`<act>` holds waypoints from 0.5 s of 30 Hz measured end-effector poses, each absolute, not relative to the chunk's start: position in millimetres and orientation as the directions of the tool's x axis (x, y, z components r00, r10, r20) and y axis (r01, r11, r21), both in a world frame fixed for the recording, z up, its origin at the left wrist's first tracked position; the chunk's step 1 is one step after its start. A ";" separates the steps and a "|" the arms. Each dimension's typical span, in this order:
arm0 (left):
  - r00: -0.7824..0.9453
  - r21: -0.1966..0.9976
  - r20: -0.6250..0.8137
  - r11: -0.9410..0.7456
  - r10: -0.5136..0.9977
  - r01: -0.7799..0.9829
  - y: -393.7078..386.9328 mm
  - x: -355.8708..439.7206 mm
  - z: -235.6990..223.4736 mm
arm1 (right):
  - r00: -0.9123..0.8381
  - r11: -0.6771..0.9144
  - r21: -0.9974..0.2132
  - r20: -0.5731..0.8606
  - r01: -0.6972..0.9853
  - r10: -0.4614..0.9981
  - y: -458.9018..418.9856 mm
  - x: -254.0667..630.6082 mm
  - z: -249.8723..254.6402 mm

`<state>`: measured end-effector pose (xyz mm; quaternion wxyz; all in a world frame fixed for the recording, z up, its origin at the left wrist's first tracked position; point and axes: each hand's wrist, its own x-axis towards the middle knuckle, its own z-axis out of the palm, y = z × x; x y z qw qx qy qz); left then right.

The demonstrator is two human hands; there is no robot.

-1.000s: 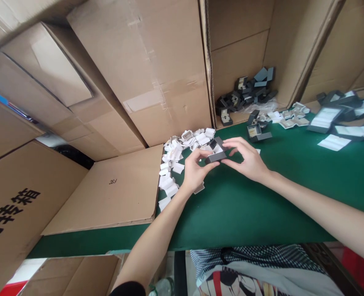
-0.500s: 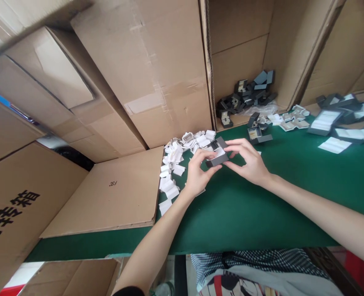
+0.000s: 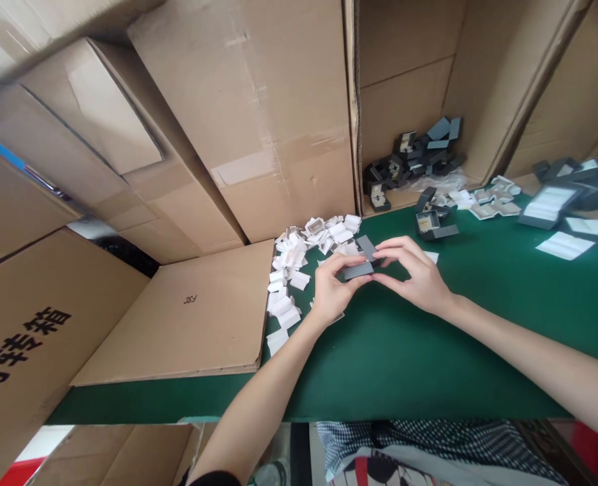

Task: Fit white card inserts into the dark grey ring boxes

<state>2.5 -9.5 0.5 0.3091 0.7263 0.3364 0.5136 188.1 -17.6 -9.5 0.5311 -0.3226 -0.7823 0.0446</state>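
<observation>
A small grey hinged box (image 3: 360, 266) is held over the green table (image 3: 430, 351) between both hands. My left hand (image 3: 332, 290) grips its near left side with curled fingers. My right hand (image 3: 414, 277) pinches its right end, fingers curled on the lid. The lid looks nearly closed and the inside is hidden. A pile of white inserts (image 3: 299, 263) lies just left of the hands.
A flat cardboard sheet (image 3: 187, 317) lies on the table's left part. Big cardboard boxes (image 3: 258, 115) stand behind. An open carton (image 3: 415, 158) at the back holds several grey boxes. An open grey box (image 3: 430, 224) and larger grey cases (image 3: 557, 199) lie to the right.
The box was open with a white insert showing; the lid has now come down over it. Both hands stayed on the box.
</observation>
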 end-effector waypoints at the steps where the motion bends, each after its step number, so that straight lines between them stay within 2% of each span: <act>1: 0.260 0.786 0.543 -0.593 0.798 0.177 -10.9 1.7 2.8 | -0.223 0.787 -0.408 0.806 0.463 0.549 -18.6 187.6 -8.9; 7: 0.392 0.630 0.593 -0.708 0.704 0.319 -17.1 -1.6 13.9 | -0.259 0.786 -0.372 0.800 0.494 0.541 -20.8 188.9 -9.7; 11: 0.404 0.516 0.667 -0.779 0.626 0.357 -16.1 0.1 8.8 | -0.261 0.771 -0.439 0.763 0.462 0.591 -17.6 191.1 -12.0; 15: 0.380 0.466 0.707 -0.797 0.597 0.384 -14.8 2.3 0.3 | -0.276 0.775 -0.470 0.748 0.423 0.604 -15.5 190.9 -12.1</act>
